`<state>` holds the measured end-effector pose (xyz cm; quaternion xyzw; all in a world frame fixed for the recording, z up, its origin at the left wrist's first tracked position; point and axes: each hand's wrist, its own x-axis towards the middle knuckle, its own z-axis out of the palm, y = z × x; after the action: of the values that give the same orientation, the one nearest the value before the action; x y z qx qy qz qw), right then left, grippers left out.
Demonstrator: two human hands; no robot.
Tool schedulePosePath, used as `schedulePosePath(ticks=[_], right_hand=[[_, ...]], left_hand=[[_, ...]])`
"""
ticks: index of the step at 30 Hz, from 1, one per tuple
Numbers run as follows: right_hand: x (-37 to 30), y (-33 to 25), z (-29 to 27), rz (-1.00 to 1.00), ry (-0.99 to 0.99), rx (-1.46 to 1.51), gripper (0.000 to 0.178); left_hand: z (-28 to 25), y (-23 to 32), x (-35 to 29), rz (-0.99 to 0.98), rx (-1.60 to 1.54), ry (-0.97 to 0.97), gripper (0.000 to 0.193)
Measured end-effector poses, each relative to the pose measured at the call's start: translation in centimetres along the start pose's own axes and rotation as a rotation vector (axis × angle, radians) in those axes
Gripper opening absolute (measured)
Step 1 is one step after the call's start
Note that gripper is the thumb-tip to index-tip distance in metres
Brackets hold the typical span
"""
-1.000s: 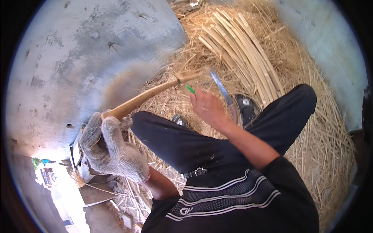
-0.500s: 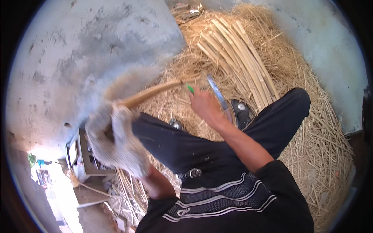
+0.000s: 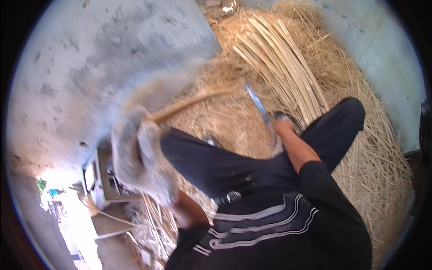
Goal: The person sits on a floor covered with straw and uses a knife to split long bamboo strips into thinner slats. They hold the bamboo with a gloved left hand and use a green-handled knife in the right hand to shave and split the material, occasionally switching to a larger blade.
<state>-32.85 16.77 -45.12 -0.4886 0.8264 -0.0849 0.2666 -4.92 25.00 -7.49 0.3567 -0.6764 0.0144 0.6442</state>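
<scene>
My left hand (image 3: 139, 157), in a grey knitted glove and blurred by motion, grips one end of a long pale bamboo strip (image 3: 189, 104) that reaches up and right over the straw. By my right knee, my bare right hand (image 3: 282, 128) holds a knife (image 3: 258, 108) with a bluish blade; the blade points up and left, its tip just right of the strip's far end. I sit with my dark-trousered legs (image 3: 211, 162) spread over the straw.
A bundle of split bamboo strips (image 3: 281, 67) lies on a heap of straw and shavings (image 3: 369, 148) ahead and to the right. A grey concrete wall (image 3: 90, 58) fills the left. A small box-like thing (image 3: 105, 180) sits beneath my left hand.
My left hand has moved right and up with the strip, now blurred. My right hand with the knife has pulled back toward my right knee, away from the strip's end.
</scene>
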Motion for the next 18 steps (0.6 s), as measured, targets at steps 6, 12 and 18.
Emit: schedulePosePath(ticks=[6, 12, 18], right_hand=[[-6.6, -8.9, -6.8, -0.094, 0.176, 0.339, 0.038], [-21.1, -17.6, -17.3, -0.808, 0.304, 0.708, 0.031], [-15.6, -16.1, -9.8, -0.519, 0.333, 0.346, 0.027]], left_hand=[[-1.3, -0.9, -0.6, -0.238, -0.034, 0.134, 0.03], [-0.6, -0.8, -0.7, -0.186, -0.009, 0.173, 0.034], [-0.2, -0.9, -0.6, -0.161, -0.019, 0.19, 0.035]])
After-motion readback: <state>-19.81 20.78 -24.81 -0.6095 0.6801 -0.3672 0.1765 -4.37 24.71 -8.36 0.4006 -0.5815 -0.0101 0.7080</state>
